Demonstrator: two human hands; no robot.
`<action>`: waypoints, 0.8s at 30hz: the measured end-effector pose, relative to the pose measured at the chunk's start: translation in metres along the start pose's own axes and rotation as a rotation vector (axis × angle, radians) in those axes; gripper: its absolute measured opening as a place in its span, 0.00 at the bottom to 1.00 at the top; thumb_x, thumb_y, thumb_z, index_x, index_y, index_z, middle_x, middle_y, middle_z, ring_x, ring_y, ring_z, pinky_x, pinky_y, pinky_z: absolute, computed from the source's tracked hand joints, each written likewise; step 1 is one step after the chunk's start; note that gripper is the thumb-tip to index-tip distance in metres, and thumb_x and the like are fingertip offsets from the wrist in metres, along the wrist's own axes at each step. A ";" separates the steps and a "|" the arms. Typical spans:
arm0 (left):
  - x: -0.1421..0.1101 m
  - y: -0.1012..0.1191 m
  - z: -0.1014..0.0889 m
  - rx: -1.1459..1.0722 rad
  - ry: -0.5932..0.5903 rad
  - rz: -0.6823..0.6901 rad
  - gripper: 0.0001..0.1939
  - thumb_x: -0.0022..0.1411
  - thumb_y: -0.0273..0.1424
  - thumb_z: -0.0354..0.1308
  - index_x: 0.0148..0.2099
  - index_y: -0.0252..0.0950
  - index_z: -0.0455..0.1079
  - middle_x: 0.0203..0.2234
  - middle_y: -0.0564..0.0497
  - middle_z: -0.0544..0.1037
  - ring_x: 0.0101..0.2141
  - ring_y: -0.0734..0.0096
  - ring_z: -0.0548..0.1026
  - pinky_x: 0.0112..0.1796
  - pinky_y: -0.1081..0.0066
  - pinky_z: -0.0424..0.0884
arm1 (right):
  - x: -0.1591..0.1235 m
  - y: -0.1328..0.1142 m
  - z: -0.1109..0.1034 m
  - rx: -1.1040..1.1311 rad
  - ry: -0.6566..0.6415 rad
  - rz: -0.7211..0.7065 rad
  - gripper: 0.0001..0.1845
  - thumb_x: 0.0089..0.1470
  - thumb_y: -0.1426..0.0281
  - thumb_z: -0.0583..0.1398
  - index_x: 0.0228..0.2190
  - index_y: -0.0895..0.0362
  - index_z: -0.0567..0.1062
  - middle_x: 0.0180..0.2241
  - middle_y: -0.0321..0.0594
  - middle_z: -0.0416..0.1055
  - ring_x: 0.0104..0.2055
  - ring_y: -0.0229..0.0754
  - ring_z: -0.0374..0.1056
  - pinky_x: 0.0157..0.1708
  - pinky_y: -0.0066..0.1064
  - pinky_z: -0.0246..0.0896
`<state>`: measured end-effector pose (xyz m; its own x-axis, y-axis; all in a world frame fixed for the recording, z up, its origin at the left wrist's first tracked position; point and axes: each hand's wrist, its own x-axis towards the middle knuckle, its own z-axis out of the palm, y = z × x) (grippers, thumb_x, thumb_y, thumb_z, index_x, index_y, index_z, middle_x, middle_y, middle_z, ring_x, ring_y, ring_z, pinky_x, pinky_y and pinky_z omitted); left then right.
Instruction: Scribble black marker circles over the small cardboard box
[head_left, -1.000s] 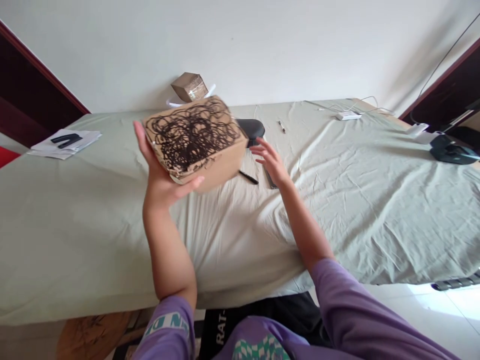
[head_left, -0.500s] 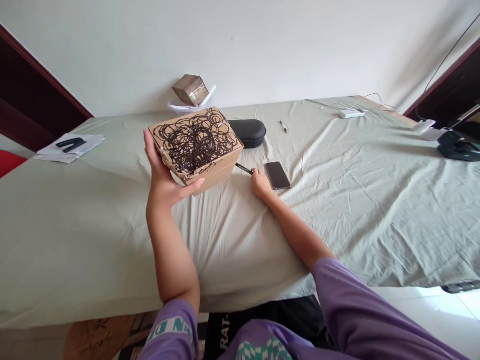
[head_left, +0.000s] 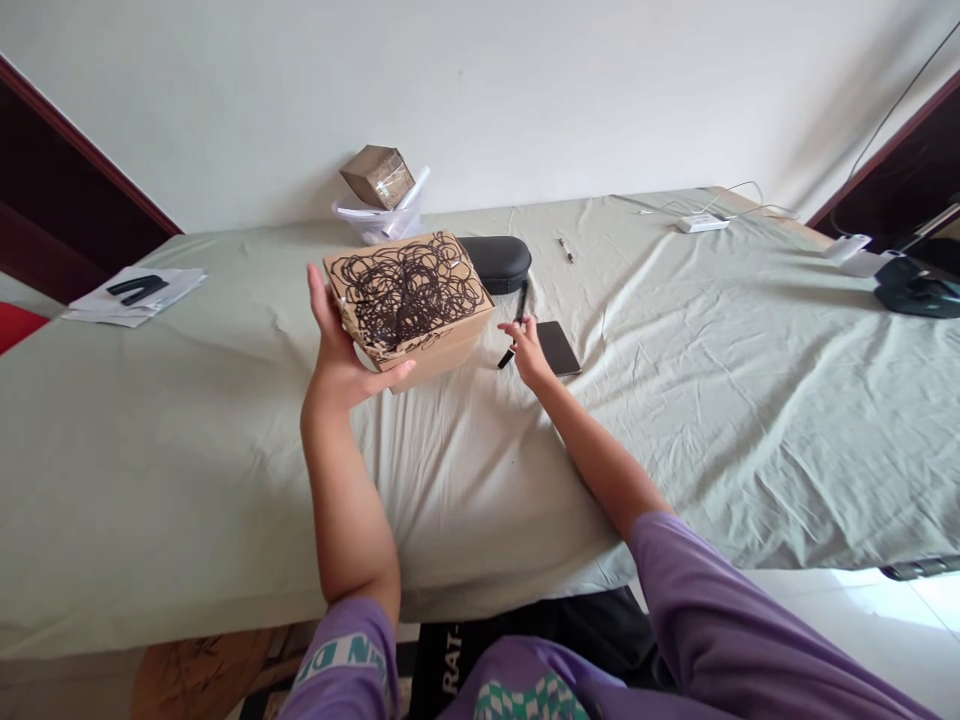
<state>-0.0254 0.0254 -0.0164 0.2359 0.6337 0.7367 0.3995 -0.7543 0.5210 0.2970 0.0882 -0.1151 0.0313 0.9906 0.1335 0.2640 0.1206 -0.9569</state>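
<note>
At eleven o'clock, the left hand [head_left: 339,372] is clasping the scribbled cardboard box [head_left: 409,295], thumb and fingers spread wide; at twelve, the right hand's [head_left: 532,362] partly curled fingers are holding a black marker [head_left: 506,358], needing light pressure while the left is bracing firmly

Brown cardboard box [head_left: 412,292] tilted in the left hand [head_left: 341,375], upper face covered in dark looping scribbles, near left corner scuffed, side facing the wearer plain, slim black pen [head_left: 506,358] slanted between the right hand's [head_left: 529,355] fingers, just beside the box
</note>
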 end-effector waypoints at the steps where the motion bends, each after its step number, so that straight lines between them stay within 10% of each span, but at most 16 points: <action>1: -0.001 -0.006 0.002 -0.015 -0.025 -0.027 0.97 0.32 0.47 0.90 0.83 0.46 0.18 0.81 0.40 0.40 0.80 0.29 0.45 0.79 0.38 0.46 | 0.003 -0.007 -0.006 0.051 0.018 0.003 0.22 0.71 0.53 0.37 0.57 0.50 0.55 0.61 0.56 0.74 0.58 0.47 0.72 0.54 0.42 0.71; 5: -0.008 -0.017 0.015 -0.008 -0.131 -0.146 0.90 0.43 0.47 0.87 0.83 0.48 0.17 0.81 0.36 0.44 0.79 0.32 0.52 0.77 0.36 0.55 | 0.010 -0.040 -0.041 0.355 0.164 -0.095 0.22 0.65 0.44 0.44 0.47 0.46 0.57 0.47 0.45 0.73 0.46 0.46 0.73 0.45 0.38 0.70; 10: -0.012 -0.025 0.038 -0.042 -0.132 -0.185 0.86 0.47 0.47 0.85 0.84 0.46 0.21 0.81 0.31 0.43 0.80 0.35 0.50 0.75 0.39 0.59 | -0.012 -0.082 -0.066 0.642 0.159 -0.376 0.21 0.53 0.56 0.66 0.33 0.47 0.58 0.26 0.27 0.50 0.24 0.36 0.51 0.28 0.32 0.54; 15: -0.013 -0.048 0.067 -0.064 -0.120 -0.192 0.92 0.38 0.55 0.86 0.84 0.45 0.23 0.82 0.33 0.41 0.80 0.29 0.46 0.77 0.36 0.51 | -0.034 -0.099 -0.048 0.491 0.083 -0.396 0.10 0.62 0.57 0.60 0.34 0.49 0.70 0.23 0.28 0.57 0.20 0.36 0.53 0.24 0.34 0.50; 24: -0.017 -0.054 0.101 0.018 -0.136 -0.162 0.90 0.43 0.57 0.83 0.83 0.39 0.19 0.79 0.26 0.42 0.78 0.27 0.53 0.75 0.36 0.55 | -0.039 -0.088 -0.031 0.202 0.333 -0.477 0.10 0.60 0.63 0.59 0.27 0.48 0.69 0.22 0.32 0.59 0.25 0.41 0.52 0.30 0.40 0.54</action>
<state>0.0387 0.0724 -0.1007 0.2846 0.7646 0.5782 0.4572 -0.6384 0.6192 0.3022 0.0371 -0.0284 0.2630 0.7545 0.6012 0.1368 0.5877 -0.7974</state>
